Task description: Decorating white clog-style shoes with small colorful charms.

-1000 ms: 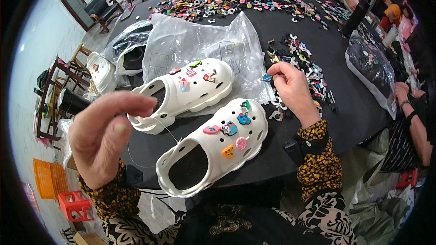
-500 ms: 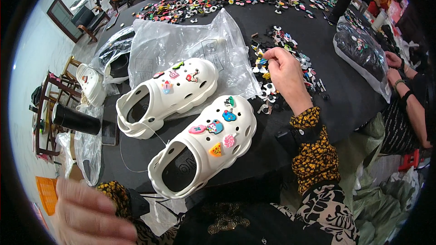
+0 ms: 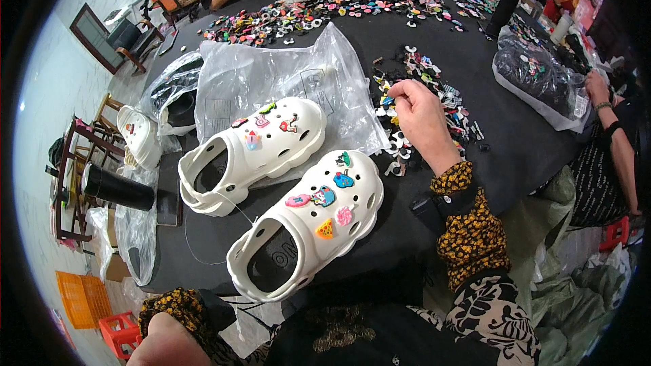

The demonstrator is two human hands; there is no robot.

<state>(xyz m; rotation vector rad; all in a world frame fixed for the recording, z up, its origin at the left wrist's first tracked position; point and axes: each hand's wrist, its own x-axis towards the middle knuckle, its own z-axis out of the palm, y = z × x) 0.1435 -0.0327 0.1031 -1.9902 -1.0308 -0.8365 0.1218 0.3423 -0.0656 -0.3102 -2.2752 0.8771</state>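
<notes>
Past the nearer clog's [image 3: 307, 221] toe, my right hand [image 3: 422, 118] pinches a blue charm [image 3: 387, 101] between its fingers; left hand [image 3: 166, 344] has dropped, fingers unseen, leaving one-handed work.

Near clog [image 3: 310, 232] is white, insole [image 3: 264, 268] black; charms on it: orange-yellow pizza slice [image 3: 325, 229], pink swirl [image 3: 344, 215]. Far clog [image 3: 261, 163] white too. Held charm [image 3: 386, 101] shows blue. Tabletop [image 3: 529, 169] black. Right cuff [image 3: 468, 244] black with mustard-yellow florals; sleeve [image 3: 498, 312] black-and-cream leaf pattern. Basket [image 3: 85, 298] orange, stool [image 3: 121, 335] red.

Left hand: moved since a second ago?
Yes: judged against the nearer white clog, the left hand has drawn back, down to the picture's lower edge.
</notes>
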